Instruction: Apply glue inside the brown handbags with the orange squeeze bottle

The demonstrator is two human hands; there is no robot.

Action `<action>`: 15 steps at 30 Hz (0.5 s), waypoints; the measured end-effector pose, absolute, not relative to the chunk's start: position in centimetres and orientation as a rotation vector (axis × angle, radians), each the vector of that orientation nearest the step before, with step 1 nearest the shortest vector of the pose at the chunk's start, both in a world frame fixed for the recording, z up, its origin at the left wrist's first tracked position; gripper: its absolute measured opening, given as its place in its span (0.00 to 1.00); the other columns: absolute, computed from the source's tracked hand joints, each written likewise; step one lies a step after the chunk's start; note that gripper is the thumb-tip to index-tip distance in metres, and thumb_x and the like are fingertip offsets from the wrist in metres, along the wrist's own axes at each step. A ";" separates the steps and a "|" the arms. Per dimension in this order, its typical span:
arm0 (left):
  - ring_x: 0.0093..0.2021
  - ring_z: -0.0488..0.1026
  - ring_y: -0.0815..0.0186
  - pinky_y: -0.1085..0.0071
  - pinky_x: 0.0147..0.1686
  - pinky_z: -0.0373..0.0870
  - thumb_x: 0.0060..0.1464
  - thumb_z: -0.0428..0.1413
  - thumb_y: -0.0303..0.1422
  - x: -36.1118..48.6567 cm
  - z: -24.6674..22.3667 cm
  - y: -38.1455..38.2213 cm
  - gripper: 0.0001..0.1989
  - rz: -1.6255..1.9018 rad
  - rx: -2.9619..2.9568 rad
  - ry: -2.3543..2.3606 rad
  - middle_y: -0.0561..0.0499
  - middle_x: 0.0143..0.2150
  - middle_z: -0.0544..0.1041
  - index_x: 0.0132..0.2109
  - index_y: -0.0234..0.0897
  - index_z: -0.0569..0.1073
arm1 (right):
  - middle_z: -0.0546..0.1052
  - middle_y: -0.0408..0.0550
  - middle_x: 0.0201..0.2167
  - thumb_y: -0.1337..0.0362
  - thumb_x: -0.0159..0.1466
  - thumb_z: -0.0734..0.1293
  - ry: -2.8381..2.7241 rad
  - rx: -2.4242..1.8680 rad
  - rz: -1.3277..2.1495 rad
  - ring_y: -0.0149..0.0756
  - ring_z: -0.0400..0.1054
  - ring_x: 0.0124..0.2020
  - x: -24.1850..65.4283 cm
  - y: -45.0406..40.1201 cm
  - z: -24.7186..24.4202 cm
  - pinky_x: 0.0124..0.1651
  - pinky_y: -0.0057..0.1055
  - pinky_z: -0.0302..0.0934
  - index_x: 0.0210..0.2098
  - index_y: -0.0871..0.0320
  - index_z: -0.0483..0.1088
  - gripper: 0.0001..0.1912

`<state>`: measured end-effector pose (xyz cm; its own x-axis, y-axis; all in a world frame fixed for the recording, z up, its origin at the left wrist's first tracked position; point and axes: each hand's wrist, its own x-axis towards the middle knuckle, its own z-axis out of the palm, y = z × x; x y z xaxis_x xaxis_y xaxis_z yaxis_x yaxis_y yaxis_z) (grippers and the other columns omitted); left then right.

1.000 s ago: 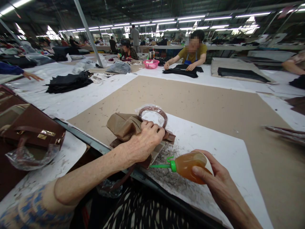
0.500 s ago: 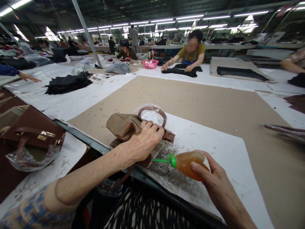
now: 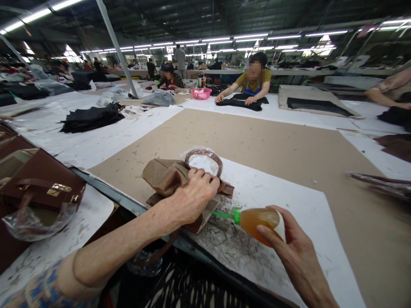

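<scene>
A brown bag piece (image 3: 180,179) is pinned flat on the white sheet (image 3: 289,205) at the table's near edge by the left hand (image 3: 192,199); an amber glue bottle (image 3: 257,220) is gripped by the right hand (image 3: 289,252), its green nozzle (image 3: 224,214) pointed at the piece; a finished brown handbag (image 3: 41,188) lies well apart to the left

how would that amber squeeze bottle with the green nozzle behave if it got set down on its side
The bottle in the right hand looks round, so lying flat on the white sheet it would probably roll. It looks mostly full of amber liquid, so likely weighty for its size. Its plastic wall probably gives under a squeeze.
</scene>
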<state>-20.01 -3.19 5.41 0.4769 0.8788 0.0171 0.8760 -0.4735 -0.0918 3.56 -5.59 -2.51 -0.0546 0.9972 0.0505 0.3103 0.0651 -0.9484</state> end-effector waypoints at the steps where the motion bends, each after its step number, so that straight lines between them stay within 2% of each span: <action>1: 0.44 0.62 0.56 0.58 0.46 0.56 0.50 0.51 0.25 -19.9 5.5 -3.2 0.13 0.055 -2.636 -1.574 0.41 0.43 0.69 0.45 0.33 0.63 | 0.72 0.43 0.37 0.48 0.56 0.67 -1.539 -1.371 1.004 0.41 0.65 0.40 3.7 -5.1 -2.9 0.37 0.27 0.62 0.46 0.52 0.62 0.24; 5: 0.46 0.61 0.57 0.59 0.47 0.55 0.50 0.51 0.24 -19.7 5.9 -3.2 0.13 0.085 -2.651 -1.628 0.40 0.44 0.68 0.44 0.33 0.64 | 0.70 0.42 0.30 0.45 0.57 0.66 -1.639 -1.453 0.858 0.39 0.63 0.30 3.9 -3.5 -4.6 0.30 0.29 0.59 0.47 0.53 0.62 0.25; 7: 0.46 0.61 0.57 0.59 0.48 0.56 0.50 0.50 0.25 -19.6 6.0 -3.1 0.12 0.086 -2.643 -1.636 0.41 0.44 0.68 0.44 0.33 0.64 | 0.69 0.43 0.31 0.45 0.57 0.65 -1.695 -1.470 0.748 0.39 0.63 0.29 3.8 -3.1 -5.2 0.31 0.31 0.60 0.47 0.55 0.62 0.25; 11: 0.45 0.62 0.57 0.59 0.48 0.56 0.51 0.51 0.26 -19.8 5.9 -2.7 0.11 0.062 -2.641 -1.621 0.42 0.43 0.69 0.44 0.33 0.64 | 0.68 0.49 0.40 0.51 0.61 0.63 -1.860 -1.291 0.498 0.41 0.64 0.37 3.6 -2.8 -5.3 0.39 0.34 0.61 0.49 0.56 0.61 0.22; 15: 0.45 0.62 0.57 0.59 0.48 0.56 0.52 0.50 0.26 -20.1 5.5 -2.3 0.10 0.018 -2.618 -1.600 0.43 0.41 0.69 0.43 0.34 0.65 | 0.63 0.52 0.49 0.64 0.64 0.59 -2.076 -1.066 0.357 0.42 0.61 0.48 3.4 -2.8 -5.4 0.46 0.34 0.60 0.54 0.55 0.56 0.19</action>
<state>-20.14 -2.32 5.47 0.4564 0.8893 0.0284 0.8884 -0.4538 -0.0687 3.42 -2.82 -5.38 -0.3615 0.7856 0.5023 0.5726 0.6121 -0.5453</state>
